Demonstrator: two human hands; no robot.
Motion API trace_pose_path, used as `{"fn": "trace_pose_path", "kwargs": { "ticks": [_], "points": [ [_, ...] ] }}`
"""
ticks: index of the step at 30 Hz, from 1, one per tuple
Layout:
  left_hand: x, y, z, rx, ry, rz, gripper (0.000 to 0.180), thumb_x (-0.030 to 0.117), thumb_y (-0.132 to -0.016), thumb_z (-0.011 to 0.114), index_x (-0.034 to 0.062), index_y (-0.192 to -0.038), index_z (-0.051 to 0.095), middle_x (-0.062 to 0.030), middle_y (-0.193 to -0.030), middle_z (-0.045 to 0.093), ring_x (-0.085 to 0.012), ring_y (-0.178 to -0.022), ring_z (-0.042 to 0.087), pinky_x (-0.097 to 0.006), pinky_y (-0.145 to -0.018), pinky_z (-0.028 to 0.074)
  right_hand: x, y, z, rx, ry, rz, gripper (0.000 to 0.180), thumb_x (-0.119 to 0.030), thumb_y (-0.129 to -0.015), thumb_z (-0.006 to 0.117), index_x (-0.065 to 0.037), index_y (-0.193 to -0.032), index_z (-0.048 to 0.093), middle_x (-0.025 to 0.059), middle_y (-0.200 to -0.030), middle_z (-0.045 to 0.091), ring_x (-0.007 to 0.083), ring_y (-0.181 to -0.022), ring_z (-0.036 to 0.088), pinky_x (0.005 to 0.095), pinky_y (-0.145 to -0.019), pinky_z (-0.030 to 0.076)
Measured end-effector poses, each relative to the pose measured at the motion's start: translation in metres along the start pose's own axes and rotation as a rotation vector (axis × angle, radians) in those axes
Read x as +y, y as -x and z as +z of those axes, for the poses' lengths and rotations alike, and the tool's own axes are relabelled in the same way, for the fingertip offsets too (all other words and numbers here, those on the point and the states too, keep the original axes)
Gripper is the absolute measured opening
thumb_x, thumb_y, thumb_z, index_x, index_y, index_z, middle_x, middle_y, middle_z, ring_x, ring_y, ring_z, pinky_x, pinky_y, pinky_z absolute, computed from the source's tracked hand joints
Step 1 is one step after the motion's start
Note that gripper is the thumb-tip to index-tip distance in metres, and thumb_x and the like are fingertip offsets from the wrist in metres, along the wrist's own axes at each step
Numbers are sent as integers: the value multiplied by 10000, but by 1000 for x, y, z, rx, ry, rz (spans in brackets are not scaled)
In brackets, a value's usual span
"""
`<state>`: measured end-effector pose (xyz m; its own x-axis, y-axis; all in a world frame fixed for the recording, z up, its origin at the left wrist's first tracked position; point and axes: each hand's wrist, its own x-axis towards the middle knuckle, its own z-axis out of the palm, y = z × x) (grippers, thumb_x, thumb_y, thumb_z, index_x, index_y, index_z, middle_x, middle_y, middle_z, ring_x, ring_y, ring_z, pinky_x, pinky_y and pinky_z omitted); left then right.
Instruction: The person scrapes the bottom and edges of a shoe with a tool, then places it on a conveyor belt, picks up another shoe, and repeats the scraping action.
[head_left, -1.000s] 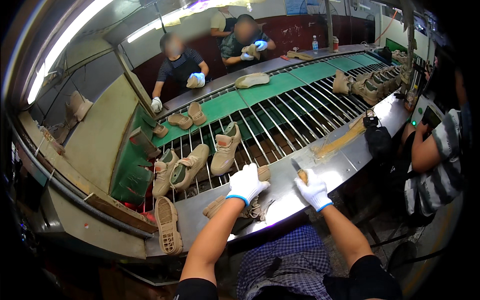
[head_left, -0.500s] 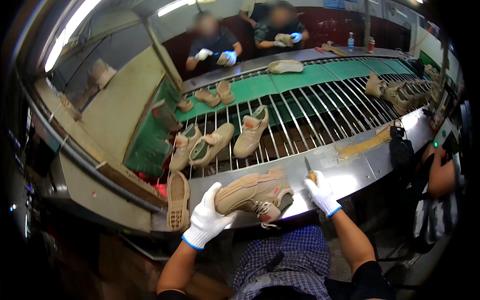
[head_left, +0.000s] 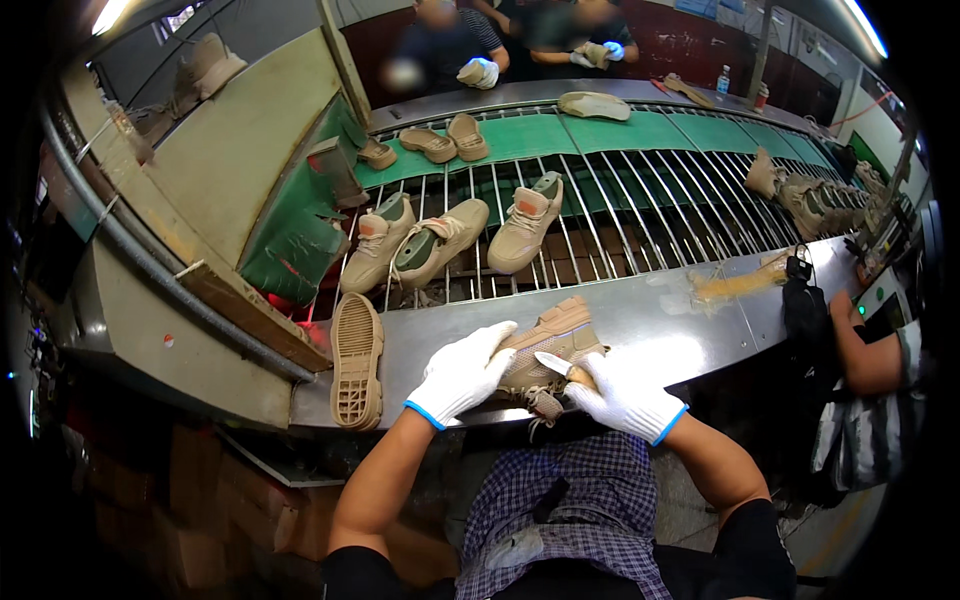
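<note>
A beige lace-up sneaker [head_left: 557,322] lies on its side at the metal ledge's front edge, its sole turned away from me and its laces toward me. My left hand [head_left: 468,370], in a white knit glove, is closed over the sneaker's left end and covers much of it. My right hand [head_left: 628,398], gloved alike, grips a short knife [head_left: 553,363] by its wooden handle. The blade points left across the sneaker's side; whether it touches the fabric I cannot tell. A loose tan outsole [head_left: 357,362] rests left of my left hand, tread up.
Beyond the metal ledge [head_left: 650,312] runs a rod conveyor [head_left: 625,215] carrying several sneakers, with a green strip [head_left: 540,140] behind it bearing outsoles. Two people work opposite with gloved hands. A wooden-edged panel [head_left: 240,320] bounds the left. Another person's arm [head_left: 868,352] shows at right.
My right hand has brought the knife left, from beside the sneaker to over its side. My left hand has shifted right, farther over the sneaker. The view has tilted and shifted slightly.
</note>
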<state>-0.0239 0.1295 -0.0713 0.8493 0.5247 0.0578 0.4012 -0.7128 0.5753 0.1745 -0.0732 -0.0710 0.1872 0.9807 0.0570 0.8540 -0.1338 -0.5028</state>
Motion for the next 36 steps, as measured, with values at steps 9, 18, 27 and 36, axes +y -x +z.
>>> {"fn": "trace_pose_path", "kwargs": {
  "ticks": [9,18,27,36],
  "points": [
    [13,-13,1,-34,-71,19,348,308,-1004,630,118,-1290,687,-133,-1239,736,-354,-1147,709,-443,-995,556,-2,2,-6,-86,35,115,387,-380,-1005,697,-4,-1096,670,231,-917,699,380,-810,709,482,-726,565],
    [67,-72,20,-202,-244,-14,1020,578,-729,883,53,-1500,471,-237,-1373,663,-428,-1197,696,-482,-999,572,65,15,1,47,-85,244,521,-458,-1042,614,34,-1212,622,245,-876,740,385,-772,749,467,-720,594],
    [70,-74,37,-231,-404,41,1170,668,-718,867,-31,-1537,409,-232,-1315,660,-395,-1108,736,-469,-919,607,69,-4,26,-134,-762,451,506,-475,-1063,566,5,-1207,636,205,-821,712,355,-706,699,446,-718,579],
    [67,-60,32,-168,-409,122,886,550,-776,866,48,-1404,493,-210,-1197,711,-404,-1022,753,-497,-860,614,74,-5,-27,-126,-352,252,620,-514,-956,739,-39,-1335,615,163,-1065,767,288,-956,750,413,-878,591]
  ]
}}
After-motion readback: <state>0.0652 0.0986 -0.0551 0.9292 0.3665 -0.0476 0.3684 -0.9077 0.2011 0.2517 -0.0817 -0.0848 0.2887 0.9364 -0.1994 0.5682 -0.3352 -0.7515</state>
